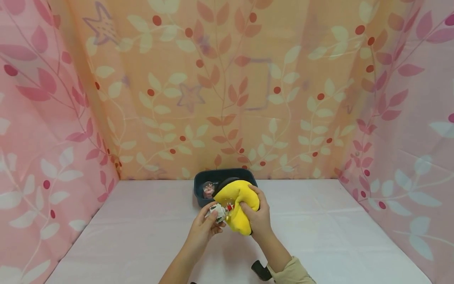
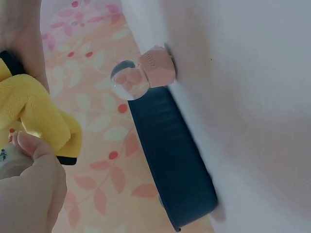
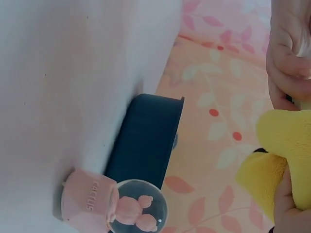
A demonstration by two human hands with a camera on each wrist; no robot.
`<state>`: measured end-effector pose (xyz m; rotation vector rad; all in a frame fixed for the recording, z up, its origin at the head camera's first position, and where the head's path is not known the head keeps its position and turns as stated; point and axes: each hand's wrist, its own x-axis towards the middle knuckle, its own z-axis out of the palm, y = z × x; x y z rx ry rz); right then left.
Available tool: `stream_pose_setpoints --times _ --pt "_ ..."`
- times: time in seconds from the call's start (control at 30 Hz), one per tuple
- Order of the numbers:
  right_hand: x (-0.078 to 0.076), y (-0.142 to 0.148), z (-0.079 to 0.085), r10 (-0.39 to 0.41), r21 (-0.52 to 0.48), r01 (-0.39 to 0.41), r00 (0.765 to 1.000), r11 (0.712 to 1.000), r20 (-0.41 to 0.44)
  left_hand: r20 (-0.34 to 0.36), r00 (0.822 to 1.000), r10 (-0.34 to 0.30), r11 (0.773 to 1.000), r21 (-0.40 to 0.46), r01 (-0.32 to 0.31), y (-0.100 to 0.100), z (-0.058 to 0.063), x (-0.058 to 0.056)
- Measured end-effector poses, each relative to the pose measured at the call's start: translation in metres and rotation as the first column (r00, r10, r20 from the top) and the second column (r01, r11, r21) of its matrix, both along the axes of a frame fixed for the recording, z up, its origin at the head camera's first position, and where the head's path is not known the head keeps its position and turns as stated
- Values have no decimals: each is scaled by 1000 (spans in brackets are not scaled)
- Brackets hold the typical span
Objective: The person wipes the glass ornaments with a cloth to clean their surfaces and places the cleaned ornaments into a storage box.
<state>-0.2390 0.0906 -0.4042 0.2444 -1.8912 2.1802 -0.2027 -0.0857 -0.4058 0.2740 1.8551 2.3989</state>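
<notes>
I am monitoring the left hand pinching the snow globe's base, apparently leaving the dome accessible to the yellow cloth the right hand is gripping.

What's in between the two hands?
In the head view, a yellow cloth and a small white-based ornament are between the left hand and right hand.

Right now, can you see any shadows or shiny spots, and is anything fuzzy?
Head view: a faint, soft shadow lies on the table below the yellow cloth, and the white-based ornament looks a bit fuzzy. Left wrist view: the dark tub shows little detail. Right wrist view: a tiny glint sits on the clear dome of the pink ornament, with soft shadow beside it.
</notes>
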Motion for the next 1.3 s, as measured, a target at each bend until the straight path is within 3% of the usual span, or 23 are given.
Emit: stream_pose_setpoints --times 0.2,0.3,0.37,0.57,0.7,0.77,1.0,1.07,1.3 --pt "1 2 2 -7 -104 21 991 994 133 -30 998 58 998 10 -57 0 1 3" --pt "5 3 7 34 -161 -14 992 987 122 -55 994 90 996 -16 -91 0 0 4" --pt "7 3 10 76 -160 -65 995 985 63 -66 992 105 994 -22 -107 -1 1 4" --pt "12 -2 8 220 36 -217 969 975 -109 -105 988 111 992 -55 -118 -2 -1 2" --pt "13 -2 5 262 207 -234 958 950 -117 -148 983 108 987 -99 -123 -2 -3 3" --pt "14 -2 4 274 242 -241 955 940 -115 -170 979 115 982 -131 -138 -2 -4 4" --pt "12 -4 4 226 200 -202 969 959 -104 -305 943 135 963 -184 -197 1 -4 8" --pt "12 -4 4 203 183 -182 974 966 -103 -316 940 132 963 -182 -196 1 -4 8" --pt "9 -4 3 152 122 -142 985 982 -78 -216 969 123 979 -133 -154 0 -6 6"
